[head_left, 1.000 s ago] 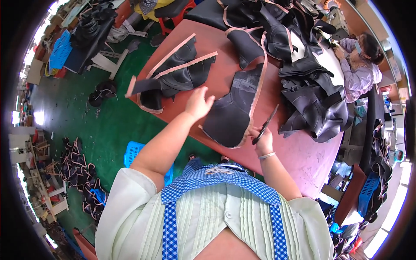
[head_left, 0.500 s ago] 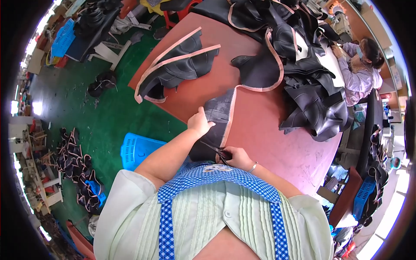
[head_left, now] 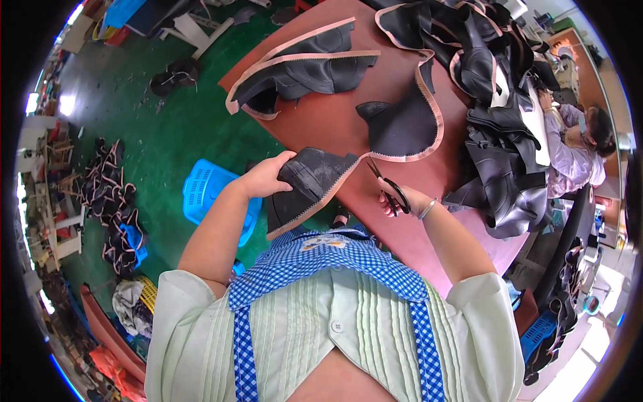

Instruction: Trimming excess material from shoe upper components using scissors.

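One black piece (head_left: 315, 175) is held by left fingers (head_left: 282, 159).

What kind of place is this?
Probably a sewing workshop. The left hand grips a dark piece with pale toothed edging, the right hand holds black scissors, and more dark pieces lie heaped on the reddish table.

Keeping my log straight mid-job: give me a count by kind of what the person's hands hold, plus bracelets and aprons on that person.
Scissors, in the right hand: 1
Black piece with pinkish edging, gripped by the left hand: 1
Bracelet, on the right wrist: 1
Apron, blue-and-white checked: 1
Total: 4
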Demonstrator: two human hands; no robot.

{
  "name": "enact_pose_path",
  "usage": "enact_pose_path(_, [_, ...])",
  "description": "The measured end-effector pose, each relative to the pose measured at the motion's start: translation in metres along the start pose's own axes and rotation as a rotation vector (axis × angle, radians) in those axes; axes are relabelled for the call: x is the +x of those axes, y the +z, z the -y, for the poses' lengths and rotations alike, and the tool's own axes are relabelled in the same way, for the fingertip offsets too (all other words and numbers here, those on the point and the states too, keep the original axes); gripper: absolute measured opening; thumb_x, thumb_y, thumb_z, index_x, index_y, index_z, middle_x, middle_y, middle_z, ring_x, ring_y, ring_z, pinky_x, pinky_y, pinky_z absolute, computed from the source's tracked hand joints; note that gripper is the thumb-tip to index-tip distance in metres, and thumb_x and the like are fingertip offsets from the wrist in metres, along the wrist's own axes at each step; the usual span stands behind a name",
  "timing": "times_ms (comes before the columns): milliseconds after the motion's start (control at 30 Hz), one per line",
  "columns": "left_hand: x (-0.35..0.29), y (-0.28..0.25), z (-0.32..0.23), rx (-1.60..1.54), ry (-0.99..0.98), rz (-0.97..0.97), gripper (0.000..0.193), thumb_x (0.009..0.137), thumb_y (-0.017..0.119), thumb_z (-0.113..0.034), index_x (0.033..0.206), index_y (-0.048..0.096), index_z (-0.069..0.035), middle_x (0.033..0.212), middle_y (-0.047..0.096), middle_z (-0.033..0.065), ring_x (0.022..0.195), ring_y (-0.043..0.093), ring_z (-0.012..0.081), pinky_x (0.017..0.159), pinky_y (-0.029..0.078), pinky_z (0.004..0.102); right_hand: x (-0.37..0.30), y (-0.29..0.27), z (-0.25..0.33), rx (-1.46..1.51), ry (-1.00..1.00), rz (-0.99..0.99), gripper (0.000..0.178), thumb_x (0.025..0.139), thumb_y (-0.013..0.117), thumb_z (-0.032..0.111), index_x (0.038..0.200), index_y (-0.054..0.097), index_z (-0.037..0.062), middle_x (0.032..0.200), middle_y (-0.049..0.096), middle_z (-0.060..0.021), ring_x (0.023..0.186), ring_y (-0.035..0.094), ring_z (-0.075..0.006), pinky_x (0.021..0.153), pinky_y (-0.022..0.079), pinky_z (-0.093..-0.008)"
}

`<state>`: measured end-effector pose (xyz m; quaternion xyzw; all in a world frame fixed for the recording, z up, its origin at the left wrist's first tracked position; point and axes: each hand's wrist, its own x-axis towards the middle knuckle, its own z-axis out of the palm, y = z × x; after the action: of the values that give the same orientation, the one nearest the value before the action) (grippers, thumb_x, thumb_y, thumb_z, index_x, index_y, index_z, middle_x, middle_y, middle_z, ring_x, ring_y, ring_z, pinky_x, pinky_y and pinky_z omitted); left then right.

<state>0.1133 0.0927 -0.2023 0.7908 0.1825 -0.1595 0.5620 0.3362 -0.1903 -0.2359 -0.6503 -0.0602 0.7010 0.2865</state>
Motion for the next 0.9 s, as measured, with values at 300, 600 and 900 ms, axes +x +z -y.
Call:
enact_pose_path(300, [-0.027,0.001,-0.004,-0.141,-0.037,0.023,0.067,0.067,0.067,0.004,0.127,0.039,-0.003,0.112,0.059,0.0126,0.105,0.056,0.0221,0.092,0.043,0.0327,0.016,0.018,0.010,0.002,-0.037,-0.015,0.063,0.078,0.051,0.069,0.072,0.052,0.0067,0.060,0.054,-0.0060,0.052,0.056,-0.0152,0.049,0.047,-0.0261])
enact_pose_path(600, [-0.045,0.003,0.012,-0.209,-0.022,-0.121,0.089,0.070,0.067,0.002,0.144,0.019,-0.008,0.121,0.055,0.0157,0.110,0.054,0.0250,0.096,0.039,0.0330,-0.024,0.042,0.023,-0.683,-0.747,-0.852,0.040,0.069,0.076,0.036,0.065,0.055,0.0029,0.054,0.050,-0.0166,0.053,0.055,-0.0328,0.053,0.045,-0.0385])
enact_pose_path(900, [-0.040,0.005,0.009,-0.076,0.079,0.032,0.031,0.083,0.051,0.004,0.112,0.058,-0.004,0.112,0.059,0.0061,0.107,0.053,0.0152,0.094,0.039,0.0277,0.015,-0.056,0.137,-0.692,-0.441,-1.261,0.052,0.061,0.080,0.022,0.097,0.051,-0.0023,0.089,0.063,-0.0208,0.089,0.061,-0.0366,0.081,0.048,-0.0362])
